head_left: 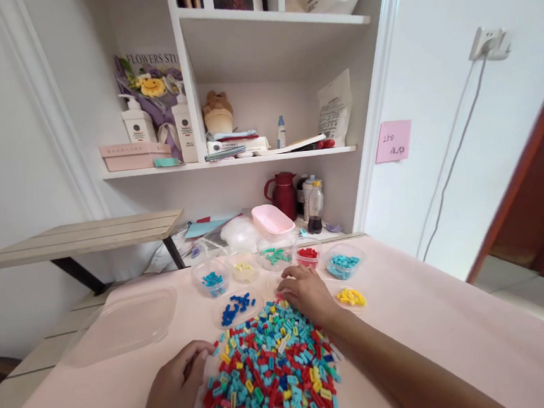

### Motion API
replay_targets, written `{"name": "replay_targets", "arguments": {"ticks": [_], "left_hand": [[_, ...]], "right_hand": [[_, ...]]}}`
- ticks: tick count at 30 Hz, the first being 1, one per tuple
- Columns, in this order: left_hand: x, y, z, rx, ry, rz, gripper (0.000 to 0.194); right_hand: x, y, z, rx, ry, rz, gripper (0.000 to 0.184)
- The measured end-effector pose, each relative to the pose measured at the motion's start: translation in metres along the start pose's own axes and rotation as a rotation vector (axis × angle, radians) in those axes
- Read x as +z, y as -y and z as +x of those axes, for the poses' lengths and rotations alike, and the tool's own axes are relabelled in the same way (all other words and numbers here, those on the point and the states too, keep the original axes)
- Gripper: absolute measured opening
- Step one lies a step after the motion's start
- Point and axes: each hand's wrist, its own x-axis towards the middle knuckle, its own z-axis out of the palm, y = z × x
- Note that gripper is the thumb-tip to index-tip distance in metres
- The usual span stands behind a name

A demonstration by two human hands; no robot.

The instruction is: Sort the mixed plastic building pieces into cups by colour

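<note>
A big pile of small red, cyan, yellow and blue bricks [272, 369] lies on the pink table [430, 330]. My right hand [306, 293] reaches over the pile's far edge, palm down, fingers curled at the bricks; what they pinch is hidden. My left hand [178, 387] rests at the pile's left edge, fingers curled inward. Beyond the pile stand clear round tubs: blue bricks [212, 279], yellow [243, 267], green [275, 256], red [307, 254], cyan [342, 262]. Two flat lids hold blue bricks [236, 307] and yellow bricks [350, 297].
A large clear lid [121, 325] lies at the table's left. Behind the tubs are a pink basin [271, 220], a red jug [283, 193] and bottles [314, 203]. A white shelf unit [230, 162] and a low wooden bench [79, 237] stand at the back.
</note>
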Motion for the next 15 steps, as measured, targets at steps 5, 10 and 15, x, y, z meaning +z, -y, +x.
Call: {"name": "replay_targets", "arguments": {"ticks": [5,10,15], "left_hand": [[0.0,0.0,0.001,0.009,0.019,0.021,0.031],[-0.001,-0.001,0.001,0.012,0.027,0.038,0.031],[0.0,0.0,-0.001,0.013,0.042,0.075,0.033]], "right_hand": [[0.001,-0.009,-0.001,0.06,-0.055,-0.003,0.02],[-0.005,-0.014,-0.005,0.058,-0.005,0.04,0.028],[-0.01,-0.012,-0.011,0.003,0.091,0.032,0.022]]}}
